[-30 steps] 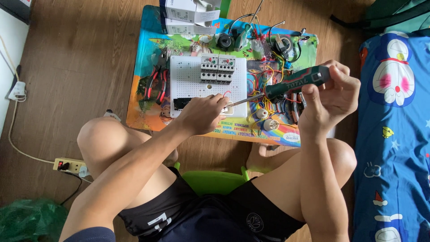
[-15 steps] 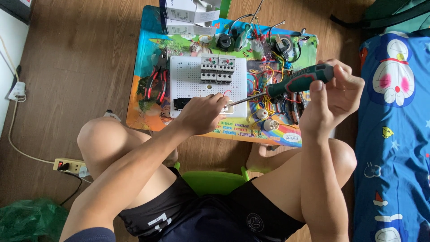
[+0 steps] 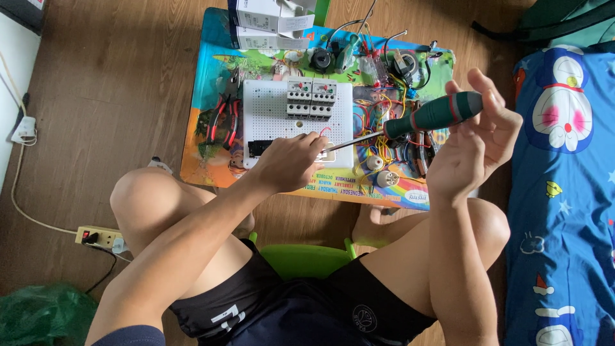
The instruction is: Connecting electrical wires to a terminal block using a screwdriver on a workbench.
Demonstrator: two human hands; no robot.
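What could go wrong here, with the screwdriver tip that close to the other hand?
1. The screwdriver comes in at a shallow angle, its tip right at the left hand on the white perforated board; a slip could jab the fingers.
2. The right hand grips only the far end of the handle, so tip control looks weak.
3. Loose wires lie under the shaft and might snag.

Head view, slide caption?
Right hand holds screwdriver, its tip by left hand on white pegboard.
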